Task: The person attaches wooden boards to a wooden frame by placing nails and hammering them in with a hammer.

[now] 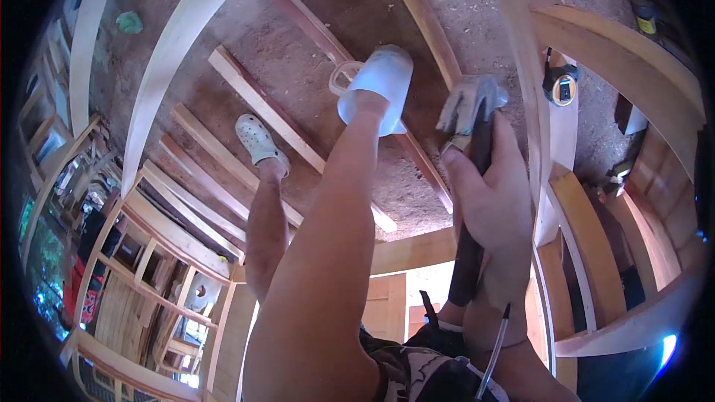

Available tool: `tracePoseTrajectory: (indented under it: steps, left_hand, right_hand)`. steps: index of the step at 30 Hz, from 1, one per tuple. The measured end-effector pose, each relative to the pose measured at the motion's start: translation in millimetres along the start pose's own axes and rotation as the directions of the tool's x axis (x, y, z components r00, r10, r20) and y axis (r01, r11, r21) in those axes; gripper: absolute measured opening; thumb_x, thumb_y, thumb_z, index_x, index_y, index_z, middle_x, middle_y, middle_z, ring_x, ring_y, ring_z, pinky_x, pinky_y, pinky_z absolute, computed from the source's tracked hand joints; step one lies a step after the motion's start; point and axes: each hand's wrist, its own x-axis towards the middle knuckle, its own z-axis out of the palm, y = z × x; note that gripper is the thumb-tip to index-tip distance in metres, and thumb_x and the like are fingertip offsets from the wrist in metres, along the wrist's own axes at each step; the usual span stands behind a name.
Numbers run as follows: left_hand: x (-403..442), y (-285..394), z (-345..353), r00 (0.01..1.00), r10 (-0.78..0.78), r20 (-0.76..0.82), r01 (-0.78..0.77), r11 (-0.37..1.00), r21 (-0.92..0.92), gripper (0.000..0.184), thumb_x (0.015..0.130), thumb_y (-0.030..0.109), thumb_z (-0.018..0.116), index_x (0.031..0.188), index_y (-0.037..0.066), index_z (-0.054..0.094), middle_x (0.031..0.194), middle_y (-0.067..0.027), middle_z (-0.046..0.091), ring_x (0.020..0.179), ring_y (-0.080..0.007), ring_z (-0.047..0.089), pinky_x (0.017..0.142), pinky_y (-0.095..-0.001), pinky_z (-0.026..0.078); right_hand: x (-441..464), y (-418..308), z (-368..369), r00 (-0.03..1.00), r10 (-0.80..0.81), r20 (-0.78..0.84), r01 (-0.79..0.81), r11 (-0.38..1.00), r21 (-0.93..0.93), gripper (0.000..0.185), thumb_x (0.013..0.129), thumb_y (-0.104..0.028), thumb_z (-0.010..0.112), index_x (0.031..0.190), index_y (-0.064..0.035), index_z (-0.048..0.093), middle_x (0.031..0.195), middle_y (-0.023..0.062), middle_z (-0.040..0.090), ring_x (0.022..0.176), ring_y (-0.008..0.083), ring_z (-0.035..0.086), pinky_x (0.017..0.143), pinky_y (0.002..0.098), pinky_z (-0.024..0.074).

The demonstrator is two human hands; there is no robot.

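Observation:
My right hand [491,205] is closed around the dark handle of a hammer [482,138]. The hammer's worn grey head points up and away from me. Against the thumb is a narrow tan piece [459,143], whose kind I cannot make out. My left arm stretches forward, and the left hand [370,103] goes into the mouth of a whitish plastic jug [393,78] with a loop handle on its left side. The jug lies tilted over a wooden strip on the ground. My left fingers are hidden inside it.
Several wooden strips [253,93] lie across the dirt floor. Curved timber pieces [175,41] rise left and right. A tape measure [562,89] rests on timber at right. A foot in a pale clog [255,136] stands between strips. Slatted wooden frames [160,294] stand at lower left.

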Motion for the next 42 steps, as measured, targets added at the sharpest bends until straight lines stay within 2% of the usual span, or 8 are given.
tracePoseTrajectory:
  steps: [2,10,13,16,22,24,29,42]
  left_hand:
    - [-1,1,0,1.0,0.003,-0.001,-0.003,1.0,-0.001,0.035,0.086,0.025,0.062,0.115,0.005,0.068,0.122,-0.0166,0.062,0.117,-0.0332,0.058,0.099,-0.0372,0.046]
    - [3,1,2,1.0,0.005,-0.016,-0.006,1.0,-0.026,0.034,0.085,0.024,0.063,0.112,0.005,0.068,0.12,-0.0165,0.063,0.115,-0.0328,0.059,0.097,-0.0374,0.047]
    - [0,1,-2,1.0,0.007,-0.018,-0.007,1.0,-0.03,0.033,0.085,0.024,0.063,0.112,0.005,0.069,0.119,-0.0164,0.064,0.114,-0.0327,0.059,0.097,-0.0375,0.047]
    - [2,3,-3,1.0,0.014,-0.021,-0.014,1.0,-0.026,0.033,0.085,0.024,0.063,0.111,0.005,0.069,0.118,-0.0164,0.064,0.113,-0.0325,0.06,0.096,-0.0375,0.047]
    - [12,10,-6,0.999,0.033,-0.031,-0.033,0.999,-0.028,0.032,0.084,0.024,0.063,0.109,0.005,0.069,0.116,-0.0163,0.064,0.112,-0.0322,0.06,0.095,-0.0377,0.048]
    - [13,13,-11,0.999,0.033,-0.042,-0.035,0.999,-0.03,0.032,0.084,0.023,0.063,0.109,0.005,0.069,0.115,-0.0162,0.065,0.111,-0.0321,0.061,0.095,-0.0377,0.048]
    - [7,8,-11,0.999,0.029,-0.039,-0.03,0.999,-0.023,0.031,0.083,0.023,0.064,0.108,0.005,0.07,0.113,-0.0162,0.065,0.11,-0.0319,0.061,0.094,-0.0378,0.048]
    - [12,6,-13,0.997,0.043,-0.058,-0.045,0.998,-0.033,0.029,0.082,0.022,0.065,0.104,0.005,0.071,0.109,-0.016,0.067,0.106,-0.0313,0.063,0.092,-0.0382,0.049]
  right_hand:
    - [0,7,5,0.994,-0.106,0.033,0.103,0.991,0.08,0.044,0.084,-0.004,0.064,0.124,0.0036,0.047,0.11,0.023,0.066,0.107,0.0358,0.065,0.092,0.0392,0.0477]
    - [0,14,10,0.995,0.025,0.098,-0.02,0.998,-0.054,0.045,0.087,-0.012,0.061,0.124,0.0056,0.043,0.106,0.0306,0.063,0.108,0.0452,0.061,0.091,0.0441,0.0472]
    - [-2,14,11,0.998,-0.036,0.049,0.039,0.997,-0.065,0.04,0.086,-0.005,0.062,0.122,0.0032,0.049,0.079,0.0026,0.055,0.071,0.01,0.052,0.067,0.0257,0.0453]
    - [-2,5,6,0.996,-0.035,0.084,0.038,0.999,-0.036,0.043,0.088,-0.014,0.061,0.124,0.0022,0.044,0.105,0.0306,0.063,0.106,0.0472,0.06,0.089,0.0466,0.0478]
    - [-4,0,10,0.981,0.139,0.134,-0.115,0.978,-0.172,0.043,0.088,-0.015,0.061,0.124,0.0012,0.044,0.105,0.0287,0.064,0.103,0.0474,0.061,0.085,0.0487,0.049]
    - [-3,13,15,0.993,-0.105,0.054,0.11,0.989,-0.099,0.045,0.086,-0.011,0.064,0.125,0.0041,0.048,0.105,0.0218,0.063,0.093,0.0331,0.063,0.084,0.0388,0.0485]
    - [-6,5,11,0.992,-0.013,0.127,0.03,0.99,-0.136,0.045,0.088,-0.013,0.063,0.126,0.0037,0.046,0.111,0.024,0.062,0.104,0.0367,0.062,0.092,0.0401,0.0468]
    - [-4,8,10,0.988,0.024,0.15,-0.007,0.994,-0.11,0.044,0.089,-0.017,0.063,0.125,0.0027,0.046,0.098,0.0213,0.062,0.089,0.0317,0.061,0.085,0.039,0.0475]
